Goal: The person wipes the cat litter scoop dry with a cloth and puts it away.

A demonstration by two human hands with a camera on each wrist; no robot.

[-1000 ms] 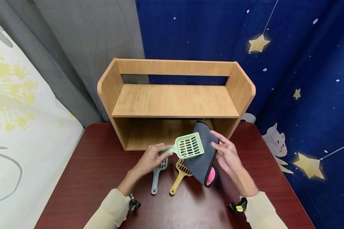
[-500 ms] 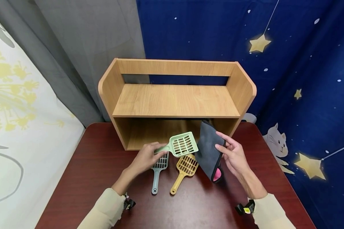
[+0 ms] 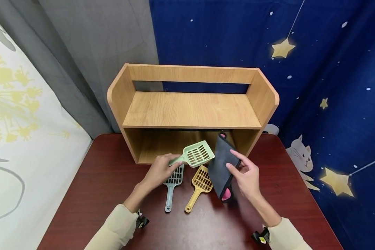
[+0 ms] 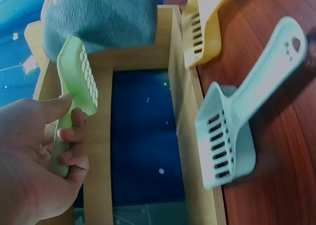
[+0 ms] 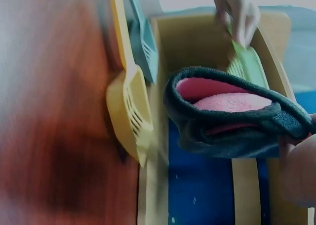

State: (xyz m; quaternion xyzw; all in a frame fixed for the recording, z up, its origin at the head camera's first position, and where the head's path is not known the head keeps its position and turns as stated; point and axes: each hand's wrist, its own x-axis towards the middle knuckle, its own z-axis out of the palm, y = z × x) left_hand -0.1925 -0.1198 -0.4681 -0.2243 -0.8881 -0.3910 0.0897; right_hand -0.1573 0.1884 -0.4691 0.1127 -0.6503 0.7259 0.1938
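In the head view my left hand (image 3: 160, 172) holds a light green slotted litter scoop (image 3: 197, 153) by its handle, raised above the table. The left wrist view shows thumb and fingers curled round that handle. Opposite, my right hand (image 3: 246, 173) pinches a folded dark grey cloth (image 3: 220, 170) by its right edge. In the right wrist view a pink lining (image 5: 234, 102) shows inside the cloth's black-edged folds. The green scoop's tip comes right up to the cloth. Below lie a blue-grey scoop (image 3: 169, 196) and a yellow scoop (image 3: 197, 191), the yellow one partly covered by the cloth.
A two-tier wooden shelf (image 3: 192, 109) stands at the back of the dark red table (image 3: 112, 194), just beyond both hands. Grey (image 3: 103, 38) and starry blue curtains (image 3: 225, 34) hang behind it. A white patterned cloth (image 3: 25, 139) hangs at the left.
My left hand and the green scoop have shifted left. The cloth swung right, then came back partly left and turned more edge-on. More of the yellow scoop shows than a second ago.
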